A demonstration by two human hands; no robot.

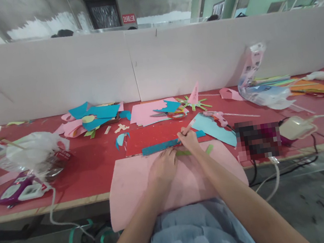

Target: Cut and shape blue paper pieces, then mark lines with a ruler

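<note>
Scissors with orange handles (177, 115) and a pink glue gun (218, 118) lie beyond a straight blue strip (156, 148); over it, the right hand (188, 140) pinches a slim pink tool (192, 124), the left hand (164, 163) flat beside the strip.

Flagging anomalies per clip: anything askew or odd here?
The large pink sheet overhangs the near edge of the red table rather than lying fully on it; at right, a pixelated patch oddly blocks the view.
</note>
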